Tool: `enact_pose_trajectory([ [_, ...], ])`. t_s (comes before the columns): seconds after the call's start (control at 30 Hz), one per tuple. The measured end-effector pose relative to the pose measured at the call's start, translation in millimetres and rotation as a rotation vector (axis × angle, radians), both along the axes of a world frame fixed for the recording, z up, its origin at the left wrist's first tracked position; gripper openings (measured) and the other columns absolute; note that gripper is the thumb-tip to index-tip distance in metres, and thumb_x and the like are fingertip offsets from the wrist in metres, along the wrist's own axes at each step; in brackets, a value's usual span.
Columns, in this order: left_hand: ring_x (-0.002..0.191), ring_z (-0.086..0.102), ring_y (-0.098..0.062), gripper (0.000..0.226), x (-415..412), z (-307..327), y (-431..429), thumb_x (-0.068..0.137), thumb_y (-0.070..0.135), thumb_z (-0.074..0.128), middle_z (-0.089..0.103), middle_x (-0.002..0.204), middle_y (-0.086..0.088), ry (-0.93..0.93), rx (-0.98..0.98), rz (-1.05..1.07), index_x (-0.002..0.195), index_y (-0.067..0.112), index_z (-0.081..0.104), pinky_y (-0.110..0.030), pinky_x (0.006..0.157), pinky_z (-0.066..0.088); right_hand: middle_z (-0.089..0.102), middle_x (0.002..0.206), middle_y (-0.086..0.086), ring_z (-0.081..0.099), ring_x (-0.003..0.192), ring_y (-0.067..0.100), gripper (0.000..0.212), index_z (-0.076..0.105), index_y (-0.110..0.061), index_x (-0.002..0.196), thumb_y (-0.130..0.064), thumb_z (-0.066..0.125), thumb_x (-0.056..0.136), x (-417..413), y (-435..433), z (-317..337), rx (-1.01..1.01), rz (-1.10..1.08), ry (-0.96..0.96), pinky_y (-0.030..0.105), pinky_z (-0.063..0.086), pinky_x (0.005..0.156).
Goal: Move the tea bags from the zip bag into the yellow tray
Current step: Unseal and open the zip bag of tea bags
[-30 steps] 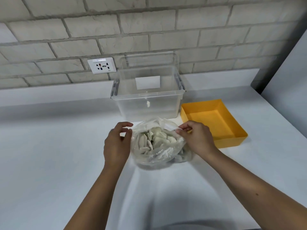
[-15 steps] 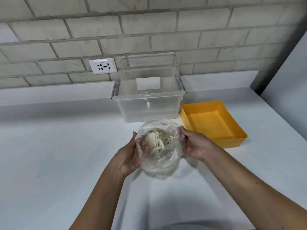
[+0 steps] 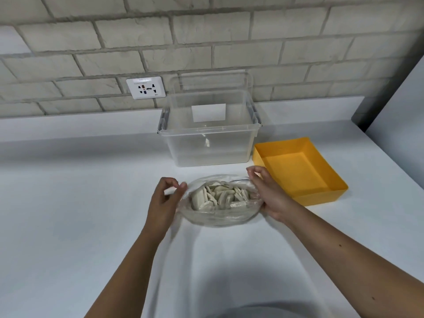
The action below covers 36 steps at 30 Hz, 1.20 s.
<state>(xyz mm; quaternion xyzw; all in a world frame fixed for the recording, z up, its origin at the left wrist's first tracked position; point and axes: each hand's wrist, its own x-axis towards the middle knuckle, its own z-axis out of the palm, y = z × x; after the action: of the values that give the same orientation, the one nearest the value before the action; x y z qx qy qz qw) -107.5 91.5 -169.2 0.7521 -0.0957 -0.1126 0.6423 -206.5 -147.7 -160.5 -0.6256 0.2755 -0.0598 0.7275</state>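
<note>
Both hands now pull the zip bag [image 3: 220, 203] mouth wide: left hand [image 3: 164, 199] pinches the left lip, right hand [image 3: 267, 193] grips the right edge. Half a sec ago it was bunched up and lifted; now it's flat on the counter [image 3: 91, 214], tea bags [image 3: 221, 193] exposed. Yellow tray [image 3: 321, 196] sits empty near the right edge, so prob ready to grab.

The lower pale tea bags [image 3: 220, 195] blur together through the clear plastic zip bag [image 3: 218, 216], uncountable. The right hand [image 3: 268, 198], beside that bag, hides its right edge. Both forearms run off the bottom edge.
</note>
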Motion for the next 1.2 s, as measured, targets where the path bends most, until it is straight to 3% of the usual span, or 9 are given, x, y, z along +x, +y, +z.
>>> enact_pose_trajectory([
  [0.13,0.118,0.053,0.006,0.026,2.7,8.7,6.7,0.084,0.002,0.074,0.061,0.111,0.016,-0.271,0.241,-0.306,0.074,0.026,0.068,-0.009,0.082,0.043,0.058,0.102,0.000,0.058,0.088,0.012,0.009,0.067,-0.020,0.100,-0.017,0.064,0.092,-6.2,-4.5,-7.5,-0.444,0.131,-0.253,0.026,0.047,0.078],
  [0.23,0.110,0.053,0.014,0.033,6.8,10.3,4.1,0.083,-0.007,0.065,0.058,0.112,0.016,-0.325,0.388,-0.364,0.078,0.022,0.079,0.000,0.081,0.036,0.052,0.105,0.008,0.053,0.103,0.010,0.024,0.073,-0.018,0.093,0.000,0.057,0.094,-6.4,-3.7,-11.8,-0.636,0.226,-0.275,0.017,0.043,0.091],
  [0.37,0.098,0.060,-0.008,0.041,11.5,9.5,-0.7,0.087,-0.005,0.062,0.054,0.120,0.007,-0.401,0.484,-0.363,0.116,0.022,0.074,0.001,0.077,0.036,0.043,0.109,-0.001,0.047,0.110,0.010,0.030,0.069,-0.027,0.112,-0.013,0.071,0.087,-4.4,-11.0,-9.5,-0.704,0.371,-0.084,0.015,0.038,0.096],
  [0.5,0.094,0.054,0.006,0.060,14.3,9.4,-0.7,0.086,0.011,0.075,0.043,0.133,0.015,-0.400,0.482,-0.431,0.140,0.026,0.056,-0.001,0.075,0.038,0.030,0.125,-0.008,0.033,0.119,0.002,0.088,0.047,-0.035,0.141,-0.026,0.089,0.065,-1.9,-18.7,10.4,-0.791,0.540,0.042,-0.004,0.024,0.092],
  [0.6,0.101,0.051,0.013,0.079,17.1,9.3,1.3,0.081,0.014,0.081,0.040,0.137,0.019,-0.339,0.409,-0.434,0.147,0.032,0.044,-0.007,0.075,0.043,0.027,0.129,-0.013,0.030,0.119,-0.003,0.101,0.039,-0.039,0.145,-0.036,0.091,0.058,2.6,-22.0,24.7,-0.821,0.562,0.000,-0.005,0.023,0.092],
  [0.73,0.106,0.052,0.003,0.089,15.2,-2.3,6.8,0.078,0.016,0.084,0.046,0.136,0.018,-0.189,0.365,-0.454,0.150,0.041,0.037,-0.015,0.084,0.044,0.036,0.117,-0.004,0.039,0.110,-0.004,0.065,0.058,-0.040,0.130,-0.027,0.084,0.072,-1.4,-20.5,16.7,-0.737,0.531,-0.066,-0.001,0.031,0.088],
  [0.87,0.118,0.053,-0.007,0.087,13.0,-13.5,11.5,0.077,0.015,0.084,0.048,0.136,0.014,-0.097,0.273,-0.449,0.146,0.047,0.040,-0.019,0.093,0.044,0.042,0.104,0.008,0.051,0.100,0.010,0.028,0.072,-0.032,0.114,-0.018,0.068,0.090,-7.6,-10.3,0.2,-0.734,0.479,-0.053,0.010,0.044,0.083],
  [1.07,0.103,0.049,0.003,0.098,9.4,-5.6,0.9,0.078,0.014,0.083,0.038,0.132,0.014,-0.194,0.355,-0.450,0.149,0.047,0.025,-0.009,0.089,0.038,0.036,0.127,0.000,0.038,0.118,0.013,0.099,0.034,-0.031,0.149,-0.028,0.088,0.067,-1.0,-9.1,11.3,-0.970,0.422,0.130,0.014,0.032,0.089],
  [1.2,0.086,0.053,-0.005,0.095,11.8,-6.3,-0.3,0.080,0.011,0.082,0.038,0.128,0.017,-0.187,0.298,-0.380,0.140,0.056,0.023,-0.014,0.073,0.051,0.042,0.133,0.003,0.043,0.124,0.017,0.099,0.040,-0.019,0.147,-0.023,0.091,0.062,6.1,-16.6,17.3,-0.940,0.333,0.083,0.007,0.027,0.086],
])
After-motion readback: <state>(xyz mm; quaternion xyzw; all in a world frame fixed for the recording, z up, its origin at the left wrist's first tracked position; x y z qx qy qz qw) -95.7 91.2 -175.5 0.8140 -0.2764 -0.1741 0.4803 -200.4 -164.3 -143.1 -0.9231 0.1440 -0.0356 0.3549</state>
